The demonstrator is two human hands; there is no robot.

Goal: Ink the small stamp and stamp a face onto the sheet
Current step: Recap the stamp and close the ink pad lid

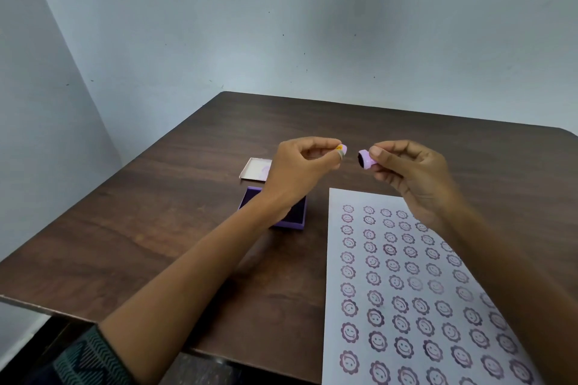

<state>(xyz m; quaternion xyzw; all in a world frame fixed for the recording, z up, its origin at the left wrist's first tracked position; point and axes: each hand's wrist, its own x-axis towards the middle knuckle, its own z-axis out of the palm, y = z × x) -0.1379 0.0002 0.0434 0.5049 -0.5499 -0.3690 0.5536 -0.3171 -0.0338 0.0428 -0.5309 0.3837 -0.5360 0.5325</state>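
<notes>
From the head view, the right hand (pixel 413 172) has its grip closed on the small stamp (pixel 365 160), held in the air above the tabletop (pixel 156 212) with its dark inked face turned sideways toward the left hand (pixel 300 169), whose grip pinches a small lilac piece, probably the stamp's cap (pixel 341 149); the two pieces are just apart. The risks, as I judge them: the left forearm hangs right over the open ink pad (pixel 297 216) and could brush it and pick up ink; the wet face could touch a finger; and the sheet (pixel 406 291) is so crowded that a new face could land on an old print unless it goes into the bare strip near the far edge, which the right hand partly hides. A tilted press would leave a faint or partial face, as some prints already are. By count: one stamp, one cap, one ink pad, one pale lid (pixel 255 169) lying beyond it, one sheet, and dozens of faces, too many hidden to total.
</notes>
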